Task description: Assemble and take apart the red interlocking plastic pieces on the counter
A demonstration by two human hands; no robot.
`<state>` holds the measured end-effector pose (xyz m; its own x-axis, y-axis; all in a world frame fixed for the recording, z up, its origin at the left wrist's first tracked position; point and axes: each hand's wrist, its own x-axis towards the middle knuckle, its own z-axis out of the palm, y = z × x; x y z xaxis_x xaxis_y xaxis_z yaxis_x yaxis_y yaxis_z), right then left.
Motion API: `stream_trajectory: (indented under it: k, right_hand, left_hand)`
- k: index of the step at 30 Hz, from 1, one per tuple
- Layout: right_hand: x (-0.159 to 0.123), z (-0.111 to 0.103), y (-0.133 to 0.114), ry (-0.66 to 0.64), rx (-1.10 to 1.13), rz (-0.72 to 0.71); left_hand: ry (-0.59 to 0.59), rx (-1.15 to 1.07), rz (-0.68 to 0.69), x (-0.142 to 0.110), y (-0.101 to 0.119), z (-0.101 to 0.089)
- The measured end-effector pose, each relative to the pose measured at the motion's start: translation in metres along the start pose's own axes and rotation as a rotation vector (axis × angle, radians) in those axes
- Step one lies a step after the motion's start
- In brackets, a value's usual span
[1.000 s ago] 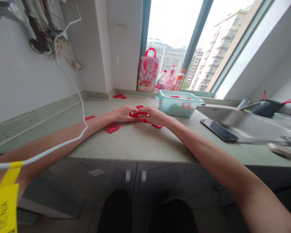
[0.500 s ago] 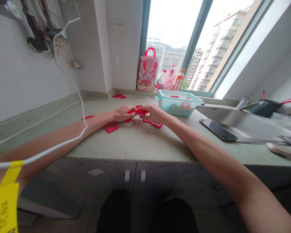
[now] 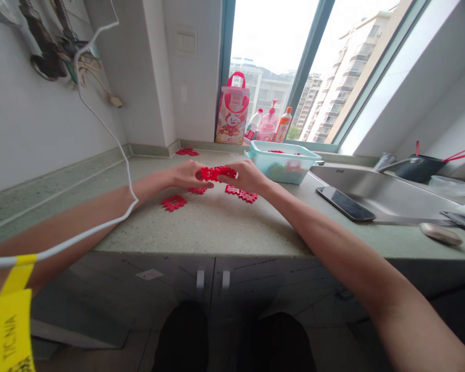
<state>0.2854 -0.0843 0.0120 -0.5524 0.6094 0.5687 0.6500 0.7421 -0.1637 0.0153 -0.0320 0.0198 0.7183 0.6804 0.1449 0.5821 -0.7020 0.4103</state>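
The red toy piece (image 3: pixel 214 173) sits between both hands, its long axis running from nine to three o'clock; the left hand (image 3: pixel 186 174) grips its nine-o'clock end and the right hand (image 3: pixel 249 174) pinches its three-o'clock end, so neither is nearer. Whether it is one piece or several joined, I cannot tell. From it, a loose square (image 3: pixel 173 203) lies at eight o'clock, the tub (image 3: pixel 264 164) near, around three; the counter (image 3: pixel 213 232) stretches widest toward six, ending at its front edge.
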Motion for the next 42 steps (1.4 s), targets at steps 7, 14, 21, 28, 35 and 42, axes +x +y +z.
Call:
stream_trajectory:
  k: [7,14,21,28,35,42]
  right_hand:
    - [0.0,-0.006,-0.009,0.075,-0.045,0.022]
    - [-0.001,-0.006,-0.011,0.104,-0.037,0.044]
    - [-0.001,-0.005,-0.006,0.105,-0.071,0.035]
    - [-0.002,-0.007,-0.009,0.094,-0.053,-0.005]
    - [0.0,-0.004,-0.005,0.069,-0.077,0.008]
    - [0.0,-0.007,-0.003,0.056,-0.113,0.056]
  left_hand:
    - [-0.512,-0.174,-0.241,-0.008,0.011,-0.025]
    - [-0.43,-0.202,-0.251,-0.002,0.0,-0.016]
    - [-0.271,-0.246,-0.126,-0.003,-0.002,-0.007]
    - [-0.255,-0.266,-0.114,-0.002,-0.005,-0.006]
    - [-0.184,-0.219,-0.115,-0.002,-0.008,-0.002]
    - [-0.312,-0.23,-0.192,-0.007,0.009,-0.023]
